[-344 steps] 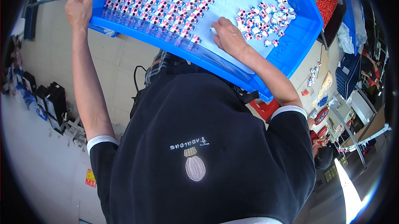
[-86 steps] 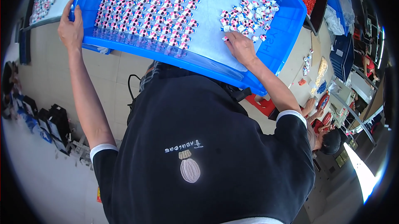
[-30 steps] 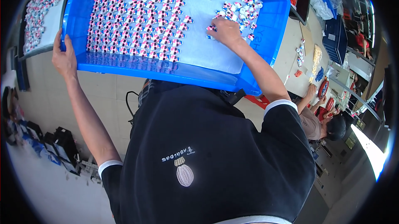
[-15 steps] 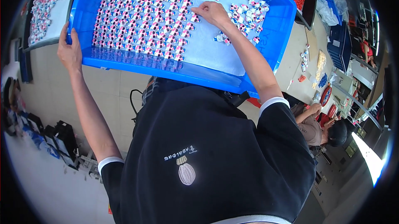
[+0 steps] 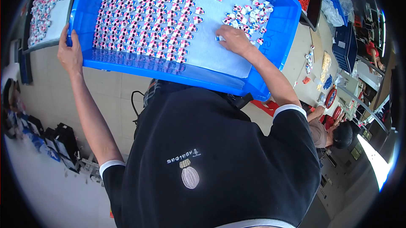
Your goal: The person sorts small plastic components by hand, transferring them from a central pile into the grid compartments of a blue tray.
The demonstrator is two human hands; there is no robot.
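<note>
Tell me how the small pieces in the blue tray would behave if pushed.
The small pieces look light and would probably slide on the smooth liner. The loose pile by the right hand would likely scatter. The left hand grips the blue tray.

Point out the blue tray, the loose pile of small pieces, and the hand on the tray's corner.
Blue tray (image 5: 177, 65), head view, near wall.
Loose pile (image 5: 249, 10), head view, middle of the heap.
Left hand (image 5: 69, 54), head view, back of the hand.

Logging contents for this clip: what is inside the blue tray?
The blue tray holds a pale liner with many small red, white and blue pieces: neat rows on its left, a loose heap by the right hand, which covers some.
</note>
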